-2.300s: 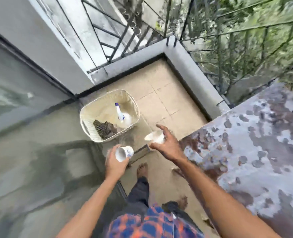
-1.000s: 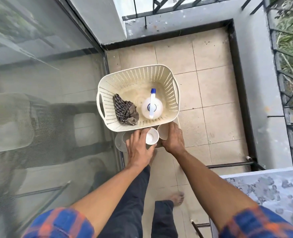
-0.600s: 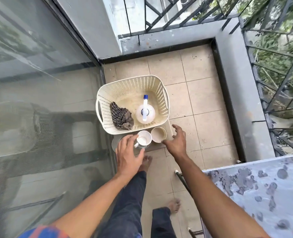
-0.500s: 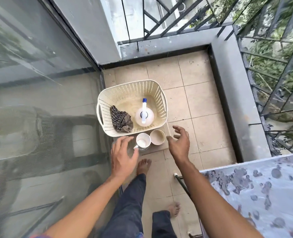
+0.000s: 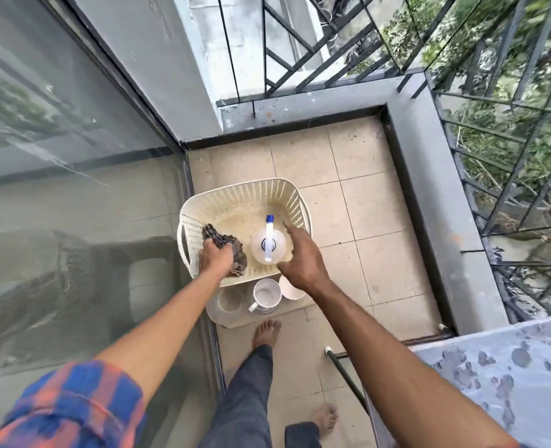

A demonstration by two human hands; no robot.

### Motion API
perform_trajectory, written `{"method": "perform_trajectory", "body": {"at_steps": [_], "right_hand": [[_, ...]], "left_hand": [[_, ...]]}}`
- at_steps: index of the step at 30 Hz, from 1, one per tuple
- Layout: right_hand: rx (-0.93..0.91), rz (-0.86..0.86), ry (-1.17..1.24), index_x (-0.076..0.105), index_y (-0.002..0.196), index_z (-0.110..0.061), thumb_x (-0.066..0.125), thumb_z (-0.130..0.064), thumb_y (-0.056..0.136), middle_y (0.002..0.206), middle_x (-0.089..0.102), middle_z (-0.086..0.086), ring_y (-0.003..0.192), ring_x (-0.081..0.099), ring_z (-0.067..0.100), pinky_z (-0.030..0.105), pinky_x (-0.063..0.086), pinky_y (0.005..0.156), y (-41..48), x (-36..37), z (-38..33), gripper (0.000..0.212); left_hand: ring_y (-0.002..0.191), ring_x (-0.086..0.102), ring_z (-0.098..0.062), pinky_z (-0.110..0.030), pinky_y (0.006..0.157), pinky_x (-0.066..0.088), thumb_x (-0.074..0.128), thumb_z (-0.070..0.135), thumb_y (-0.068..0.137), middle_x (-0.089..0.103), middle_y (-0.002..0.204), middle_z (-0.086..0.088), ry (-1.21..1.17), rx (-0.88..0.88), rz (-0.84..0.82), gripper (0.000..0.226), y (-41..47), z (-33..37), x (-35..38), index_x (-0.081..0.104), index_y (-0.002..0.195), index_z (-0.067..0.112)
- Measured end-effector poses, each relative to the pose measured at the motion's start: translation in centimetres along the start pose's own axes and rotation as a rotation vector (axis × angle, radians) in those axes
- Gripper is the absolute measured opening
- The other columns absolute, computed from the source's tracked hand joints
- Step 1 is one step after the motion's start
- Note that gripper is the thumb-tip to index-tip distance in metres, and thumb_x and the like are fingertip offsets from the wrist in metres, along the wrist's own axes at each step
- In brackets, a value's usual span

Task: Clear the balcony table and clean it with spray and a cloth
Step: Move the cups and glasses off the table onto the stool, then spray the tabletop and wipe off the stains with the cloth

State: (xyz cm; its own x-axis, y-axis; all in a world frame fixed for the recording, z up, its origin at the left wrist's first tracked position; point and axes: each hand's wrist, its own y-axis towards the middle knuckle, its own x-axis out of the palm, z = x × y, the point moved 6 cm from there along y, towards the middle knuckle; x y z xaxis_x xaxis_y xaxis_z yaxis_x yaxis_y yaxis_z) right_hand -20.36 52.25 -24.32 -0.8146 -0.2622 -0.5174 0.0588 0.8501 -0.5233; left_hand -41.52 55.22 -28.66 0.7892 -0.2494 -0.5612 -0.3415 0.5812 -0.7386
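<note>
Balcony table (image 5: pixel 510 376), a grey-blue top blotched with dark peeling patches, shows only as a corner at the lower right, and nothing stands on the part I can see; the rest of it is out of frame. Half a second ago both hands were hanging open over the white mugs on the floor; now they have gone past them into the cream perforated plastic basket (image 5: pixel 245 192) that sits on the beige tiles by the glass door. The left hand (image 5: pixel 215 257) is closed in a fist around the dark checked cloth (image 5: pixel 237 260) at the basket's left side, though the cloth looks as if it is not yet lifted clear of the bottom. The right hand (image 5: pixel 300 253) is open, forefinger stretched forward, lying just beside the clear round spray bottle with the white trigger and blue nozzle (image 5: pixel 268 242); it may be brushing the bottle's right flank, but no fingers are wrapped round it. The white handled mug (image 5: pixel 266 294), a second white cup (image 5: pixel 292 287) mostly under the right wrist, and a paler cup on a plate (image 5: pixel 229 302) stand released on the floor just short of the basket, close to a bare foot. To my eye that means the clearing part is done with, and the person has turned to fetching the tools for the wipe-down; the bottle wants a proper grip on its neck next
</note>
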Motion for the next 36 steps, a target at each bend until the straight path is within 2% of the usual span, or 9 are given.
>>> {"method": "perform_trajectory", "body": {"at_steps": [5, 11, 17, 19, 21, 24, 27, 32, 36], "right_hand": [[-0.076, -0.047, -0.049, 0.027, 0.162, -0.032, 0.080, -0.007, 0.076, 0.164, 0.040, 0.007, 0.146, 0.043, 0.028, 0.029, 0.036, 0.110, 3.1, 1.1, 0.7, 0.104], [-0.127, -0.046, -0.166, 0.030, 0.156, -0.039, 0.078, -0.033, 0.085, 0.134, 0.058, 0.007, 0.122, 0.054, 0.031, 0.037, 0.041, 0.094, 3.9, 2.9, 0.9, 0.086], [-0.144, 0.024, -0.192, 0.025, 0.148, -0.043, 0.078, -0.033, 0.085, 0.126, 0.060, 0.006, 0.117, 0.056, 0.031, 0.041, 0.047, 0.091, 4.3, 3.1, 1.1, 0.082], [-0.164, 0.039, -0.201, 0.025, 0.150, -0.041, 0.077, -0.031, 0.086, 0.127, 0.061, 0.005, 0.118, 0.057, 0.032, 0.040, 0.047, 0.090, 4.0, 3.2, 1.1, 0.083], [-0.174, 0.043, -0.204, 0.026, 0.151, -0.040, 0.076, -0.031, 0.087, 0.127, 0.060, 0.006, 0.119, 0.056, 0.032, 0.040, 0.046, 0.090, 4.1, 3.3, 1.2, 0.083], [-0.182, 0.042, -0.209, 0.024, 0.151, -0.041, 0.077, -0.032, 0.087, 0.127, 0.060, 0.004, 0.117, 0.055, 0.030, 0.040, 0.046, 0.089, 4.1, 3.3, 1.2, 0.083], [-0.210, 0.063, -0.202, 0.027, 0.152, -0.036, 0.077, -0.039, 0.087, 0.128, 0.059, 0.005, 0.117, 0.054, 0.030, 0.039, 0.045, 0.092, 4.0, 3.2, 1.1, 0.083], [-0.212, 0.097, -0.123, 0.041, 0.152, -0.025, 0.076, -0.057, 0.084, 0.134, 0.056, 0.007, 0.121, 0.052, 0.027, 0.036, 0.040, 0.094, 3.9, 2.8, 0.8, 0.083], [-0.189, 0.100, -0.031, 0.042, 0.152, -0.017, 0.075, -0.057, 0.086, 0.149, 0.051, 0.011, 0.136, 0.047, 0.031, 0.046, 0.039, 0.113, 4.1, 2.5, 0.5, 0.084]], "left_hand": [[0.138, 0.036, -0.041, -0.044, 0.114, 0.032, 0.051, 0.029, 0.095, 0.033, 0.154, -0.023, -0.058, -0.179, 0.067, 0.069, 3.4, -0.1, 3.1, 0.020, 0.153, 0.009], [0.125, 0.042, -0.041, -0.049, 0.105, 0.039, 0.062, 0.033, 0.088, 0.032, 0.144, -0.016, -0.114, -0.246, 0.225, 0.054, 4.4, -1.7, 4.3, 0.036, 0.135, 0.032], [0.115, 0.047, -0.037, -0.049, 0.103, 0.043, 0.054, 0.051, 0.094, 0.039, 0.135, -0.012, -0.170, -0.244, 0.238, 0.025, 4.1, -1.6, 4.7, 0.057, 0.115, 0.040], [0.109, 0.054, -0.034, -0.049, 0.100, 0.047, 0.048, 0.055, 0.088, 0.054, 0.125, -0.007, -0.285, -0.282, 0.218, 0.035, 6.2, -2.9, 5.4, 0.062, 0.110, 0.032], [0.104, 0.062, -0.033, -0.052, 0.095, 0.053, 0.050, 0.048, 0.080, 0.064, 0.123, -0.008, -0.400, -0.329, 0.235, 0.044, 9.3, -4.8, 6.4, 0.062, 0.112, 0.021], [0.107, 0.061, -0.032, -0.046, 0.092, 0.056, 0.063, 0.014, 0.079, 0.056, 0.125, -0.011, -0.516, -0.420, 0.287, 0.057, 6.9, -2.9, 5.3, 0.042, 0.132, 0.008], [0.112, 0.056, -0.031, -0.041, 0.097, 0.054, 0.068, 0.005, 0.072, 0.049, 0.130, -0.014, -0.447, -0.390, 0.304, 0.074, 4.4, -1.0, 4.7, 0.030, 0.136, 0.009], [0.094, 0.063, -0.028, -0.048, 0.086, 0.058, 0.064, 0.005, 0.066, 0.062, 0.107, -0.012, -0.559, -0.343, 0.219, 0.053, 4.5, -0.6, 4.8, 0.047, 0.116, 0.006], [0.076, 0.058, -0.021, -0.031, 0.063, 0.050, 0.055, 0.000, 0.067, 0.064, 0.083, -0.006, -0.564, -0.173, 0.104, 0.030, 3.2, 1.2, 3.2, 0.064, 0.095, 0.006]]}}
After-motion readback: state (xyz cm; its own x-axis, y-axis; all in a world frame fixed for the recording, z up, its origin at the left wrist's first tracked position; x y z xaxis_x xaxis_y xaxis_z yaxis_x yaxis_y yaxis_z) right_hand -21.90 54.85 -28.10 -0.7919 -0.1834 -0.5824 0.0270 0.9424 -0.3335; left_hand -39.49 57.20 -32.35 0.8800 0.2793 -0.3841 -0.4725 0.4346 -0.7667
